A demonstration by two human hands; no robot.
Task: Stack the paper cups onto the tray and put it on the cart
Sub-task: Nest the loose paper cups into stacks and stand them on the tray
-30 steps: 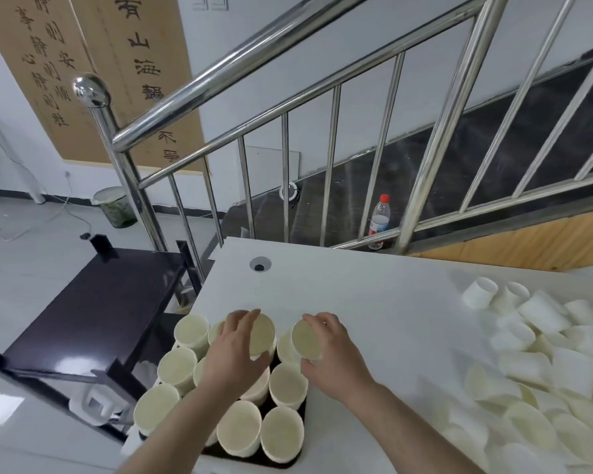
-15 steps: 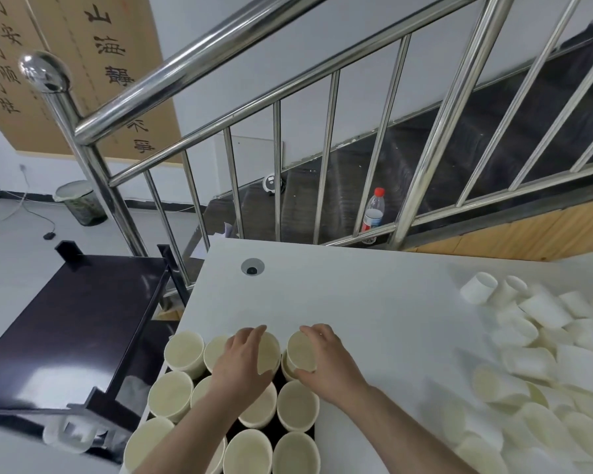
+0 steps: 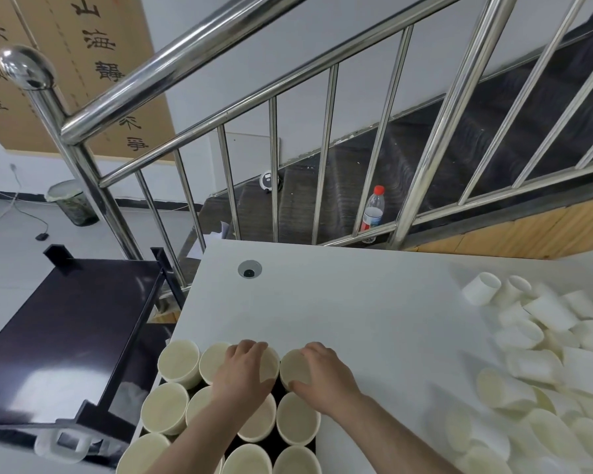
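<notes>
Several upright cream paper cups (image 3: pixel 179 362) stand packed in rows on a black tray (image 3: pixel 290 445) at the near left of the white table (image 3: pixel 356 319). My left hand (image 3: pixel 242 374) grips the rim of a back-row cup (image 3: pixel 268 362), fingers curled over its far edge. Beside it, my right hand (image 3: pixel 320 374) grips the neighbouring back-row cup (image 3: pixel 293 366) the same way. Most of the tray is hidden under the cups. The dark cart (image 3: pixel 59 336) stands left of the table, its top shelf bare.
A loose pile of paper cups (image 3: pixel 545 364) lies on their sides at the table's right. A steel stair railing (image 3: pixel 220 80) runs behind the table, with a plastic bottle (image 3: pixel 373 210) on a step. A cable hole (image 3: pixel 249 269) sits in the table's far left.
The view has tilted and shifted so the tray sits lower in frame. Both hands stay on the two back-row cups, pressed slightly lower onto them.
</notes>
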